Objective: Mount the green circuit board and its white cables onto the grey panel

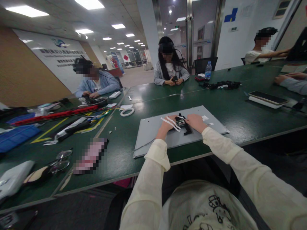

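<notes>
1. The grey panel (153, 131) lies flat on the green surface (240, 111), its near edge close to the surface's rim in front of the person; on the panel's middle sits a small black module (182, 124), with white flat strips (170, 123) fanning off to its left.
2. The left hand (165, 126) rests on the panel just left of the module, fingers curled over the white strips and seemingly pinching them, though the exact grip is too small to tell; the right hand (195, 122) lies just right of the module, fingers bent against its edge, pressing or holding it rather than lifting.
3. Risk, as I judge it: the strips look thin and pliable like ribbon cable; a pull at an angle could crease or tear them, or tug them from the module.
4. The panel looks like smooth, matte sheet metal, rigid and thin; sideways pressure from either hand could slide it on the slick surface toward the rim.
5. A thin cable (144, 145) trails from the panel's left part toward its near-left corner; a sleeve could snag it.
6. Left of the panel lies a white tape roll (127, 111), round and glossy, well apart from both hands.
</notes>
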The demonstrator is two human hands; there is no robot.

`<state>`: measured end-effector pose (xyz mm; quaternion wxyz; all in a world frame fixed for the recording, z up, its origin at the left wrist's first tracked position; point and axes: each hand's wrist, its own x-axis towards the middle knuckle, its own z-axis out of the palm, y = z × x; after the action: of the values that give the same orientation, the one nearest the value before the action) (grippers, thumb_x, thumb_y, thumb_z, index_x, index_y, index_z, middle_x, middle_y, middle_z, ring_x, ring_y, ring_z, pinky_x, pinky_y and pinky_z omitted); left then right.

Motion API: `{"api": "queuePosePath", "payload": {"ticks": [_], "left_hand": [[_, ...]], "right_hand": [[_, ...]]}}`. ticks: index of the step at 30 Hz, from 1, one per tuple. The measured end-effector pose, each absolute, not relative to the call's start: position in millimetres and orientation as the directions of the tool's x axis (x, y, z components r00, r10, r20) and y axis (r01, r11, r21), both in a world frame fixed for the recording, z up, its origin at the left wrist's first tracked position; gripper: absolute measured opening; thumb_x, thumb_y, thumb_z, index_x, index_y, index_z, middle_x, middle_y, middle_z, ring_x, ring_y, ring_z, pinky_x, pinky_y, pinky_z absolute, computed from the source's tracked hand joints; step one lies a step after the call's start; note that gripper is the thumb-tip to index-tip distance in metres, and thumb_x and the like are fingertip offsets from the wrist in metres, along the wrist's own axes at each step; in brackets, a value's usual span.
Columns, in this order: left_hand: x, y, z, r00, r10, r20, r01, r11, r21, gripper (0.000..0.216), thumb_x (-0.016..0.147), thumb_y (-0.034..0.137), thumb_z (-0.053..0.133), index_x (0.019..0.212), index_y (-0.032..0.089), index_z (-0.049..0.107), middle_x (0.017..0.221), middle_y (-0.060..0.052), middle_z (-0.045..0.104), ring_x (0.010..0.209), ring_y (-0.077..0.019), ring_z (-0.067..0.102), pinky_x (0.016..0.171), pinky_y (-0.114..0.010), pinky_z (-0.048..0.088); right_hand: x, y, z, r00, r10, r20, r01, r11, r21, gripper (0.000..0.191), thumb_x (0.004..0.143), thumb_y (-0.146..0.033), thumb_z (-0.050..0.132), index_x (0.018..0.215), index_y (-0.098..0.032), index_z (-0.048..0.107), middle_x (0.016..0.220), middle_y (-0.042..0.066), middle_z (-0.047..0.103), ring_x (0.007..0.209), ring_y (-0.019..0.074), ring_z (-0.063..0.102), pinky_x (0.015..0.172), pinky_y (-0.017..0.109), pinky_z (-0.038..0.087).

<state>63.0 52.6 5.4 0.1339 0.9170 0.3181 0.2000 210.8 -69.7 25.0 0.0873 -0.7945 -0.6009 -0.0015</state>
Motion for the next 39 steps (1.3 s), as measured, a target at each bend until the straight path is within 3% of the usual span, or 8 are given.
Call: {"api": "queuePosePath", "payload": {"ticks": [5, 10, 15, 21, 26, 31, 35, 39], "left_hand": [[64, 53, 4, 0.711, 0.648, 0.271, 0.551, -0.754, 0.358, 0.029, 0.086, 0.012, 0.051, 0.109, 0.018, 0.067, 0.112, -0.011, 0.071, 0.108, -0.0245, 0.065, 0.105, -0.038, 0.042], [62, 50, 4, 0.677, 0.664, 0.318, 0.507, -0.734, 0.452, 0.051, 0.087, 0.016, 0.051, 0.138, 0.016, 0.046, 0.115, -0.012, 0.069, 0.109, -0.0220, 0.065, 0.107, -0.041, 0.039], [59, 45, 12, 0.629, 0.677, 0.381, 0.427, -0.711, 0.558, 0.064, 0.090, 0.018, 0.044, 0.150, 0.017, 0.023, 0.117, -0.012, 0.067, 0.105, -0.0190, 0.065, 0.099, -0.036, 0.046], [61, 43, 25, 0.365, 0.720, 0.590, 0.368, -0.694, 0.619, 0.053, 0.093, 0.017, 0.037, 0.146, 0.017, 0.030, 0.115, -0.012, 0.065, 0.105, -0.0189, 0.063, 0.097, -0.036, 0.046], [64, 44, 22, 0.310, 0.724, 0.617, 0.370, -0.689, 0.623, 0.046, 0.095, 0.017, 0.035, 0.141, 0.018, 0.037, 0.108, -0.010, 0.066, 0.100, -0.0195, 0.062, 0.096, -0.039, 0.047], [64, 40, 24, 0.329, 0.691, 0.644, 0.349, -0.722, 0.597, 0.046, 0.094, 0.019, 0.039, 0.140, 0.021, 0.039, 0.114, -0.010, 0.062, 0.103, -0.0179, 0.061, 0.096, -0.037, 0.047], [63, 30, 31, 0.391, 0.722, 0.571, 0.260, -0.681, 0.684, 0.046, 0.095, 0.026, 0.041, 0.141, 0.023, 0.038, 0.116, -0.009, 0.062, 0.088, -0.0133, 0.065, 0.082, -0.029, 0.052], [66, 17, 40, 0.384, 0.845, 0.373, 0.200, -0.470, 0.860, 0.041, 0.097, 0.034, 0.039, 0.135, 0.021, 0.043, 0.092, -0.004, 0.067, 0.062, -0.0101, 0.064, 0.056, -0.021, 0.049]], "right_hand": [[216, -77, 24, 0.315, 0.941, 0.124, 0.940, -0.292, -0.177, 0.038, 0.095, -0.041, 0.049, 0.114, -0.010, 0.060, 0.101, 0.018, 0.068, 0.095, 0.0303, 0.065, 0.074, 0.032, 0.044], [218, -82, 27, 0.349, 0.911, 0.220, 0.908, -0.271, -0.319, 0.025, 0.090, -0.026, 0.055, 0.111, -0.014, 0.058, 0.092, 0.013, 0.069, 0.088, 0.0254, 0.065, 0.069, 0.028, 0.040], [214, -82, 31, 0.223, 0.892, 0.393, 0.818, 0.048, -0.573, 0.019, 0.089, -0.026, 0.054, 0.105, -0.019, 0.061, 0.076, 0.003, 0.068, 0.071, 0.0164, 0.062, 0.066, 0.024, 0.040], [203, -80, 27, 0.132, 0.941, 0.312, 0.536, 0.197, -0.821, 0.037, 0.094, -0.047, 0.044, 0.096, -0.017, 0.067, 0.076, 0.003, 0.070, 0.042, 0.0096, 0.051, 0.052, 0.023, 0.040], [198, -79, 23, 0.024, 0.960, 0.279, 0.498, 0.231, -0.836, 0.050, 0.089, -0.059, 0.047, 0.077, -0.016, 0.070, 0.064, 0.003, 0.068, 0.045, 0.0109, 0.052, 0.052, 0.023, 0.038], [199, -79, 24, 0.047, 0.945, 0.325, 0.418, 0.277, -0.865, 0.043, 0.086, -0.054, 0.052, 0.081, -0.016, 0.071, 0.057, 0.000, 0.061, 0.049, 0.0116, 0.051, 0.053, 0.022, 0.037], [198, -79, 28, 0.077, 0.933, 0.353, 0.284, 0.319, -0.904, 0.039, 0.085, -0.051, 0.053, 0.079, -0.016, 0.069, 0.072, 0.003, 0.067, 0.053, 0.0105, 0.051, 0.055, 0.023, 0.039], [198, -78, 31, 0.181, 0.916, 0.358, 0.217, 0.317, -0.923, 0.035, 0.084, -0.047, 0.052, 0.074, -0.016, 0.066, 0.066, 0.002, 0.064, 0.051, 0.0104, 0.050, 0.053, 0.023, 0.039]]}}
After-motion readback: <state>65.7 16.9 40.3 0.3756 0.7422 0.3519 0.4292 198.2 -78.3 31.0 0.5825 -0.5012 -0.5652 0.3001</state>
